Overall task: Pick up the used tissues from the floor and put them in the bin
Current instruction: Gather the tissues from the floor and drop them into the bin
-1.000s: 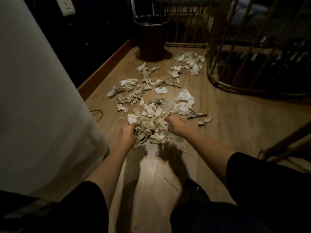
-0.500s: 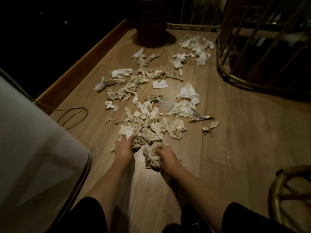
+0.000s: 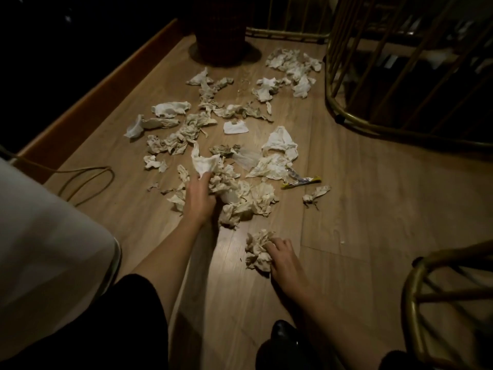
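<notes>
Several crumpled used tissues (image 3: pixel 184 134) lie scattered over the wooden floor (image 3: pixel 360 196), up to the dark woven bin (image 3: pixel 220 30) at the top. My left hand (image 3: pixel 198 194) grips a white tissue (image 3: pixel 204 162) at the edge of the main heap (image 3: pixel 245 198). My right hand (image 3: pixel 282 256) is closed on a separate wad of tissues (image 3: pixel 257 251) lying nearer to me, apart from the heap.
A yellow wrapper (image 3: pixel 301 182) lies right of the heap. Brass-coloured railings (image 3: pixel 373 124) stand at the right and back, and a brass chair frame (image 3: pixel 416 289) at the lower right. A cable (image 3: pixel 88 180) loops on the floor at the left beside white fabric (image 3: pixel 48 236).
My right hand has pulled a wad of tissues toward me, away from the heap. My left hand has reached forward and taken hold of a white tissue. The view has shifted lower.
</notes>
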Demonstrator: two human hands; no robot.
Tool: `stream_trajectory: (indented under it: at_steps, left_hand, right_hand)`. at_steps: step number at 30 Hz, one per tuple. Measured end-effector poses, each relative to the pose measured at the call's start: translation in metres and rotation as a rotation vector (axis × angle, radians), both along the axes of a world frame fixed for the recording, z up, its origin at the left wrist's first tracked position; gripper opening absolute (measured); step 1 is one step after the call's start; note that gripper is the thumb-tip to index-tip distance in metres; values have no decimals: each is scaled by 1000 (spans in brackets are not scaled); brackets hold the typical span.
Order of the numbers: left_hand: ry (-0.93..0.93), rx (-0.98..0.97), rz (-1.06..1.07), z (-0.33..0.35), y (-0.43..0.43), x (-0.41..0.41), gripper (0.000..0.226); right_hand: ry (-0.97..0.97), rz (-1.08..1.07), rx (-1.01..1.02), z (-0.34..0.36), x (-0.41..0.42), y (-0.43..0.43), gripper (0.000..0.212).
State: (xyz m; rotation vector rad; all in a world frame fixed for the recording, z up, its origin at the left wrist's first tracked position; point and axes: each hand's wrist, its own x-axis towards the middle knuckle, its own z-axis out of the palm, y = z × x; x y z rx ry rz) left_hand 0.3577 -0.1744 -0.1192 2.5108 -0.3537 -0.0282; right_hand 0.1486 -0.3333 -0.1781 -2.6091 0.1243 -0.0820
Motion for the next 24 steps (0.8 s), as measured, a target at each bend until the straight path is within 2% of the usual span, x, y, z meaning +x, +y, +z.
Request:
stream_trajectory:
  at_steps: [3, 6, 8, 11, 13, 15, 18, 22, 24]
  left_hand:
    - [145, 66, -78, -4, -18, -9, 70]
    - [232, 298, -96, -12, -32, -16, 95]
    - [268, 414, -64, -18, -34, -18, 99]
    - [345, 362, -2, -26, -26, -11, 83]
    - [270, 356, -9, -28, -23, -8, 70]
    - [171, 334, -24, -29, -24, -7, 60]
    - [89, 209, -26, -33, -25, 6, 63]
    - [16, 97, -3, -24, -32, 45, 63]
    - [-7, 72, 21, -8, -40, 71, 62]
  right_hand:
    - [6, -15, 44, 4, 24, -12, 31]
    - [-60, -63, 53, 21, 74, -28, 34]
    - [-52, -58, 1, 36, 111, -35, 35]
    - [142, -5, -54, 45, 144, -36, 47]
    - [225, 19, -64, 35, 144, -33, 57]
    - [166, 14, -52, 19, 136, -29, 53]
    - [47, 13, -24, 6, 139, -34, 40]
    - [-44, -24, 37, 25, 184, -59, 33]
    - [-102, -67, -12, 39, 209, -74, 36]
